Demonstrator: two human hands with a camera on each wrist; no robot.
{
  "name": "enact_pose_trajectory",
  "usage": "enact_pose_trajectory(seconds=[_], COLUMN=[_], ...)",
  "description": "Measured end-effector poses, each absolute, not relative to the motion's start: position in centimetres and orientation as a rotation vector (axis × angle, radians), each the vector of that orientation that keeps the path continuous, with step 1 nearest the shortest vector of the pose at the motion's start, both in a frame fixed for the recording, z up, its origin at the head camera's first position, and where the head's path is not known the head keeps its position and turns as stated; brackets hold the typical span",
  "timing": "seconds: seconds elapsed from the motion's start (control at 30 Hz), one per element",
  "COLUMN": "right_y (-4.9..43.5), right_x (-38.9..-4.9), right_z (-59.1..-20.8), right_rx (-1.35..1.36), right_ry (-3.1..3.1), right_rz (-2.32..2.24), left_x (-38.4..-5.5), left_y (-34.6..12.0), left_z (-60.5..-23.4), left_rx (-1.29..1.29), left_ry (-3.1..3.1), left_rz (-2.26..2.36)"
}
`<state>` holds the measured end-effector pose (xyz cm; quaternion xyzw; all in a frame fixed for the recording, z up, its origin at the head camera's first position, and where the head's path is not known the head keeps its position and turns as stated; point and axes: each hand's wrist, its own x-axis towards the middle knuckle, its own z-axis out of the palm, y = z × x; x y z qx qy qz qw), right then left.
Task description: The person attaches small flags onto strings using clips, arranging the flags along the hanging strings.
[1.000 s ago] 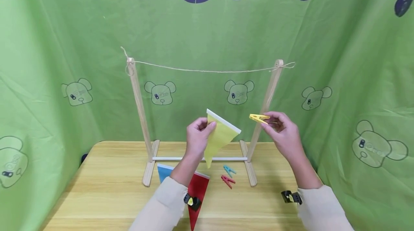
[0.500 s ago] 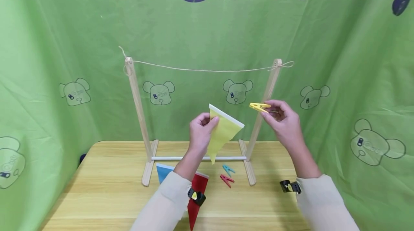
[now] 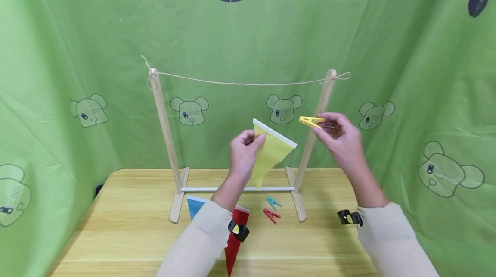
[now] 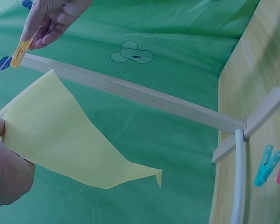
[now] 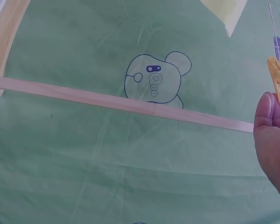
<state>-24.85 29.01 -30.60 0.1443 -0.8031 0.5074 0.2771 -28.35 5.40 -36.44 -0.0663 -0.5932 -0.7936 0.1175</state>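
Observation:
My left hand (image 3: 244, 152) pinches a yellow triangular pennant (image 3: 271, 152) near the left end of its white top band. The pennant hangs tilted, its point downward, and its tip curls in the left wrist view. To the right, my right hand (image 3: 342, 139) holds a yellow clothespin (image 3: 310, 121) between thumb and fingers, with its nose toward the left. Pennant and clothespin are apart. Above both hands a thin string (image 3: 240, 83) runs between two wooden posts (image 3: 164, 126), sagging slightly. In the right wrist view only the pennant's corner (image 5: 228, 16) shows.
Below the hands, a blue clothespin (image 3: 273, 202) and a red clothespin (image 3: 271, 216) lie on the wooden table (image 3: 128, 225). A blue pennant (image 3: 195, 206) and a red pennant (image 3: 234, 242) are partly covered by my left arm. A white rod (image 3: 238, 189) joins the stand's feet.
Both hands have risen toward the string, carrying the yellow pennant and the yellow clothespin. The left hand has also shifted a little to the right.

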Motion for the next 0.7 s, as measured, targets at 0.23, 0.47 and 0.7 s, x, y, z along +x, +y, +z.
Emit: enact_pose_trajectory(seconds=[0.23,0.47,0.7], right_y=[28.9,28.8,28.6], right_x=[-24.9,-25.1,-25.4], right_z=[-29.8,-28.9,-27.9], right_rx=[0.396,0.423,0.420], right_ry=[-2.146,-2.130,-2.123], right_rz=[1.368,1.355,1.364], left_x=[-28.3,-28.4,-28.6], left_y=[5.8,6.4,6.8], left_z=[-35.6,-34.9,-34.0], left_rx=[-0.216,-0.250,-0.240], left_ry=[-1.723,-1.705,-1.664], left_rz=[-2.335,-2.344,-2.353])
